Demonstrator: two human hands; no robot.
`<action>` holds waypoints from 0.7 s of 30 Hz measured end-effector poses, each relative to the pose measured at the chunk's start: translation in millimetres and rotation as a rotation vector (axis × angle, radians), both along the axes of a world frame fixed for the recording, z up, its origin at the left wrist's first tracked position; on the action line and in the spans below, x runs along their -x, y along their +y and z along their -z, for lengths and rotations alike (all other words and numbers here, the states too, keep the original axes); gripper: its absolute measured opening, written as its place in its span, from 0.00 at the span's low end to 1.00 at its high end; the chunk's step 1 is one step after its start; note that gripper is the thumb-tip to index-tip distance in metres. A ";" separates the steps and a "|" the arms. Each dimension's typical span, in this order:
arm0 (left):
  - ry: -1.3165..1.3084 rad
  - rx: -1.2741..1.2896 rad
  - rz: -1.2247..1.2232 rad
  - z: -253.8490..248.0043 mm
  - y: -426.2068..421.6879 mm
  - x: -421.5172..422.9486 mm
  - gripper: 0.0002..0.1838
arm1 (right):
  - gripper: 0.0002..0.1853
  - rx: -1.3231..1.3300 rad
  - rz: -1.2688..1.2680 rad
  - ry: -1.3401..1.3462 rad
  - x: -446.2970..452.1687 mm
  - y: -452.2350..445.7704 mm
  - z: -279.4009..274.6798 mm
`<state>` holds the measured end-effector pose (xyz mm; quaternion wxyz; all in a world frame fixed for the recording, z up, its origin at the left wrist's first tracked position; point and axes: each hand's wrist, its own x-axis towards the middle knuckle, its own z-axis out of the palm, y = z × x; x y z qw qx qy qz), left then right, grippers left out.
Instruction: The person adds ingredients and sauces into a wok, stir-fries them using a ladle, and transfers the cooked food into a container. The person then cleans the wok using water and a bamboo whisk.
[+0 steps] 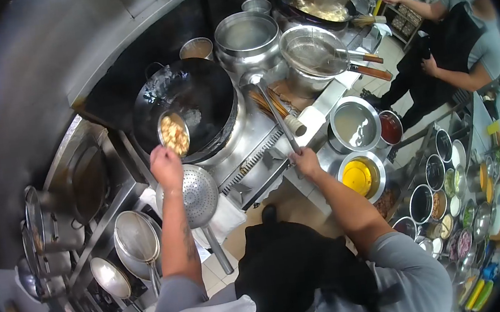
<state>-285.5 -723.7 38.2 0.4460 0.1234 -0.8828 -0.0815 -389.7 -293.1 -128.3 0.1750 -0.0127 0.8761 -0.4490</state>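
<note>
- The left hand (167, 165) is grasping a small bowl (159, 129) by its near edge, fingers clenched on the rim.
- This bowl is tilting over the near side of a large wok (211, 92), and chopped food (174, 135) is filling it in pale yellow and reddish-brown chunks.
- The right hand (306, 163) is gripping the end of a long ladle (278, 119), fingers wrapping the handle; the ladle's round head is resting on the stove, right of the wok.
- The wok is sitting on a steel stove (247, 141), its dark, curved inside showing a pale, shiny patch.
- Behind the ladle, a wide steel pot (250, 53) is standing; beside it, a round mesh strainer (312, 51) is lying with wooden handles sticking out.
- A scoop (189, 194) full of round holes is lying by the left forearm.
- Bright yellow liquid (357, 178) is gleaming in a smooth metal bowl near the right forearm.
- At the far right, a co-worker (450, 35) in a dark apron is standing on tiled floor, one hand holding a utensil over another wok (339, 15).
</note>
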 end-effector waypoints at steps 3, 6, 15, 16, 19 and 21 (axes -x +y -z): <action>-0.298 -0.079 -0.083 19.3 -13.3 60.3 0.09 | 0.18 0.146 0.044 -0.088 -23.3 8.9 -21.7; -0.309 0.026 -0.053 23.7 -46.8 88.7 0.07 | 0.23 0.256 -0.010 -0.118 -59.6 20.5 -80.5; -0.145 0.201 0.043 -20.5 -74.4 98.9 0.05 | 0.35 0.752 -0.164 -0.561 -78.2 -78.0 -283.6; -0.142 0.202 0.042 -24.3 -76.7 94.1 0.05 | 0.35 0.865 -0.149 -0.654 -82.7 -85.4 -289.4; -0.089 0.177 -0.237 -41.0 -84.8 85.5 0.07 | 0.33 0.839 -0.197 -0.591 -94.4 -97.6 -290.3; -0.127 0.179 -0.165 -41.6 -74.3 74.6 0.07 | 0.33 0.804 -0.249 -0.525 -99.3 -97.7 -292.3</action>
